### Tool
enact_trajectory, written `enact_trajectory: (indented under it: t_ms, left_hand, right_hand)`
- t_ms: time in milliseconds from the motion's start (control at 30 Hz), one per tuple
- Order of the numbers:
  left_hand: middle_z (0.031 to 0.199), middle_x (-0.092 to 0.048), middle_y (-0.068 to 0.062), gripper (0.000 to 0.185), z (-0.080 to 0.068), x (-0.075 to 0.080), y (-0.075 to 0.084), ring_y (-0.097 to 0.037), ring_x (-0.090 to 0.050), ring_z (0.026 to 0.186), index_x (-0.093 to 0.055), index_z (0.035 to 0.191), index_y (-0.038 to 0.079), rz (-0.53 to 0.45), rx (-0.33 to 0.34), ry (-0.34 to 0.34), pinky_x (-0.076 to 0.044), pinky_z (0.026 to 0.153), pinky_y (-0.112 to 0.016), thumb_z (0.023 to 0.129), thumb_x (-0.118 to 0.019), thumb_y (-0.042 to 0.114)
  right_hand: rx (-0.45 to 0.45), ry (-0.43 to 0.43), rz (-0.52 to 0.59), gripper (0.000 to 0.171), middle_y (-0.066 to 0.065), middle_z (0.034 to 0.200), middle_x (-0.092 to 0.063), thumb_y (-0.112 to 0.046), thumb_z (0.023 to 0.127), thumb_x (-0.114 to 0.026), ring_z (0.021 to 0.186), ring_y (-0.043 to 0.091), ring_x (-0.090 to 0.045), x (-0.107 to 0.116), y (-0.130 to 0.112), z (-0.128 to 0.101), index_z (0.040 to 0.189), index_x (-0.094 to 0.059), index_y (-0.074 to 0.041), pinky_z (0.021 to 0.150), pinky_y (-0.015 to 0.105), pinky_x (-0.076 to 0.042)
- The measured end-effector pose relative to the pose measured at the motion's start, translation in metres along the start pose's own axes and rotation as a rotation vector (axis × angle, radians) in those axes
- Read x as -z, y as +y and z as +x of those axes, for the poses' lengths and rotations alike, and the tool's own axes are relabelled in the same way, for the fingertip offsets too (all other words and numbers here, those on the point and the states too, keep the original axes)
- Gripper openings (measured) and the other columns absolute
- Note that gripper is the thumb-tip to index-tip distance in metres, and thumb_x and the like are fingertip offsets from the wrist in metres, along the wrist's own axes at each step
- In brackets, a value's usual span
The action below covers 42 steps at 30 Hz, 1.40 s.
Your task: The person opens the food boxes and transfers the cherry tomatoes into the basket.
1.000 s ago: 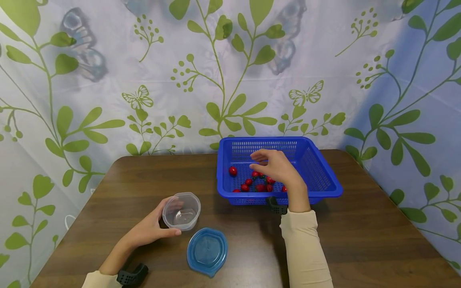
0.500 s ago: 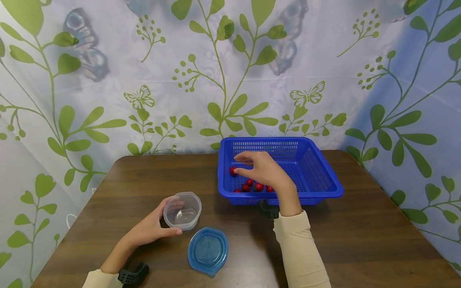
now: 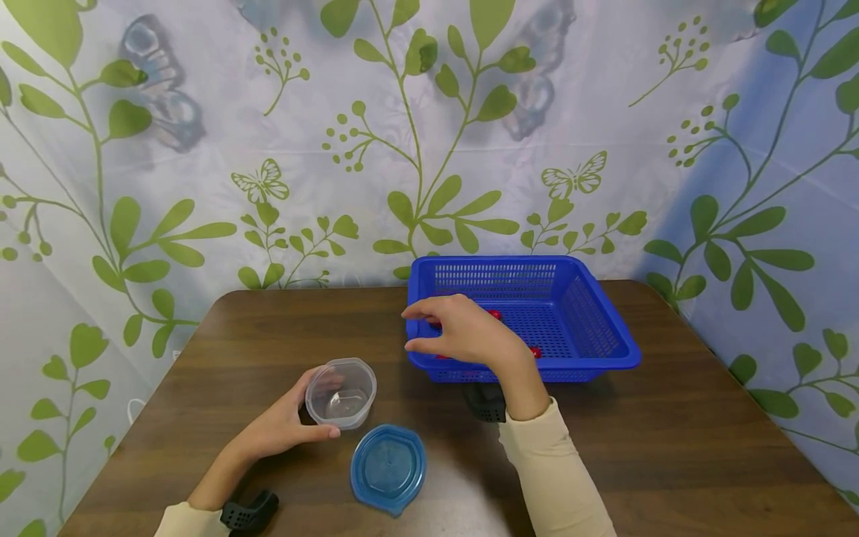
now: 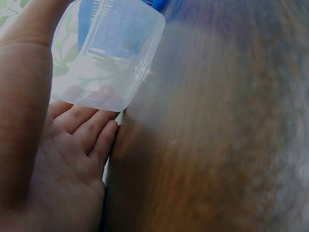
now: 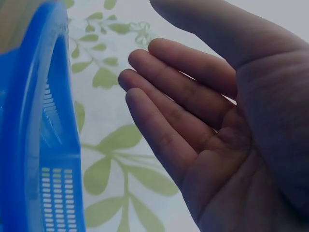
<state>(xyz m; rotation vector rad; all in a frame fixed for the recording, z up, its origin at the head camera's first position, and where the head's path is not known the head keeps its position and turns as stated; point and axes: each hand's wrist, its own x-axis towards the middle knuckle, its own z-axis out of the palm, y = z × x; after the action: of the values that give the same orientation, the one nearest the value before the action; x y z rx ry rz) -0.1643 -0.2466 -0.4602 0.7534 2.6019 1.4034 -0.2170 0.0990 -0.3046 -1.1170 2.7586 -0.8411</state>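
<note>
In the head view, my left hand [image 3: 278, 421] is beside a clear plastic container [image 3: 341, 395]. The left wrist view shows its nearly straight fingers [image 4: 87, 128] touching the container's side, with the thumb on the other side. My right hand [image 3: 463, 328] is over the left rim of a blue plastic basket [image 3: 604, 328], palm facing left. In the right wrist view its fingers [image 5: 169, 92] are spread from the thumb with nothing between them. Small red fruits [image 3: 535, 352], some with green tops, lie in the basket, mostly hidden by the right hand.
A blue lid [image 3: 388, 468] lies flat on the brown wooden table [image 3: 302, 321], just in front of the container. Behind the table hangs a leaf-patterned cloth [image 3: 302, 149]. A dark strap with a camera [image 3: 250, 513] is on the left wrist.
My right hand has moved left over the basket, from its middle to its left rim, and now covers other fruits. The left hand and container have stayed in place.
</note>
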Motion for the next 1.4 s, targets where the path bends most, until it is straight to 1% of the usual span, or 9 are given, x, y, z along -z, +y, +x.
enact_trajectory:
  t_ms: [167, 267, 500, 700, 833, 933, 1133, 1200, 1400]
  left_hand:
    - [0.148, -0.057, -0.007, 0.089, 0.002, 0.000, 0.001, -0.030, -0.054, 0.134, -0.034, 0.155, 0.017, -0.005, -0.003, -0.001, -0.035, 0.110, -0.018, 0.084, -0.087, 0.026]
    - [0.147, -0.057, -0.007, 0.089, 0.002, -0.001, 0.001, -0.029, -0.054, 0.133, -0.034, 0.155, 0.017, -0.005, -0.005, -0.002, -0.035, 0.109, -0.018, 0.084, -0.087, 0.026]
    - [0.148, -0.057, -0.006, 0.089, 0.000, -0.001, 0.003, -0.028, -0.055, 0.133, -0.034, 0.155, 0.018, -0.005, -0.007, -0.005, -0.035, 0.109, -0.018, 0.084, -0.087, 0.026]
    - [0.148, -0.055, -0.006, 0.088, 0.000, -0.001, 0.003, -0.028, -0.055, 0.132, -0.033, 0.155, 0.019, -0.011, -0.004, -0.012, -0.037, 0.109, -0.020, 0.085, -0.086, 0.025]
    - [0.150, -0.054, -0.007, 0.089, 0.000, -0.001, 0.003, -0.030, -0.054, 0.133, -0.031, 0.156, 0.019, -0.012, 0.002, -0.020, -0.038, 0.109, -0.021, 0.086, -0.085, 0.025]
    - [0.151, -0.054, -0.007, 0.089, 0.000, -0.001, 0.004, -0.031, -0.053, 0.135, -0.031, 0.156, 0.019, -0.011, 0.011, -0.024, -0.037, 0.110, -0.020, 0.086, -0.085, 0.026]
    - [0.151, -0.053, -0.004, 0.089, 0.000, -0.001, 0.005, -0.029, -0.052, 0.137, -0.032, 0.156, 0.019, -0.019, 0.024, -0.024, -0.035, 0.111, -0.019, 0.086, -0.086, 0.027]
    - [0.151, -0.053, -0.005, 0.089, 0.000, -0.001, 0.005, -0.030, -0.052, 0.137, -0.031, 0.156, 0.018, -0.016, 0.016, -0.026, -0.036, 0.110, -0.019, 0.086, -0.085, 0.027]
    - [0.151, -0.054, -0.004, 0.089, 0.000, -0.001, 0.004, -0.028, -0.053, 0.136, -0.032, 0.156, 0.019, -0.017, 0.024, -0.021, -0.036, 0.110, -0.019, 0.085, -0.086, 0.027]
  right_hand:
    - [0.019, -0.065, -0.061, 0.048, 0.003, 0.129, -0.071, -0.033, 0.092, -0.080, 0.117, 0.023, -0.067, -0.007, -0.013, 0.000, 0.132, -0.069, -0.010, 0.102, 0.039, -0.052]
    - [0.048, -0.104, -0.096, 0.048, 0.001, 0.129, -0.071, -0.034, 0.092, -0.079, 0.119, 0.019, -0.066, -0.014, -0.019, 0.000, 0.133, -0.069, -0.012, 0.104, 0.037, -0.051]
    - [0.096, -0.191, -0.105, 0.049, 0.002, 0.132, -0.070, -0.033, 0.092, -0.079, 0.123, 0.018, -0.065, -0.029, -0.026, -0.003, 0.134, -0.068, -0.012, 0.105, 0.034, -0.051]
    - [0.160, -0.238, -0.135, 0.051, 0.000, 0.134, -0.069, -0.038, 0.092, -0.079, 0.124, 0.015, -0.064, -0.039, -0.033, -0.006, 0.136, -0.067, -0.014, 0.105, 0.031, -0.050]
    - [0.216, -0.257, -0.144, 0.053, -0.003, 0.138, -0.066, -0.040, 0.093, -0.077, 0.127, 0.012, -0.062, -0.047, -0.035, -0.011, 0.139, -0.065, -0.017, 0.106, 0.029, -0.049]
    - [0.261, -0.272, -0.153, 0.055, -0.003, 0.140, -0.064, -0.042, 0.093, -0.076, 0.130, 0.012, -0.060, -0.052, -0.035, -0.015, 0.141, -0.063, -0.017, 0.108, 0.027, -0.048]
    - [0.346, -0.285, -0.181, 0.054, -0.005, 0.138, -0.065, -0.044, 0.093, -0.076, 0.127, 0.009, -0.061, -0.057, -0.036, -0.019, 0.138, -0.064, -0.016, 0.107, 0.025, -0.048]
    - [0.352, -0.281, -0.185, 0.054, -0.005, 0.137, -0.065, -0.045, 0.093, -0.076, 0.127, 0.009, -0.061, -0.057, -0.037, -0.019, 0.138, -0.065, -0.017, 0.106, 0.025, -0.048]
    - [0.348, -0.262, -0.194, 0.054, -0.004, 0.139, -0.065, -0.046, 0.093, -0.075, 0.129, 0.011, -0.060, -0.056, -0.037, -0.020, 0.138, -0.064, -0.018, 0.108, 0.027, -0.047]
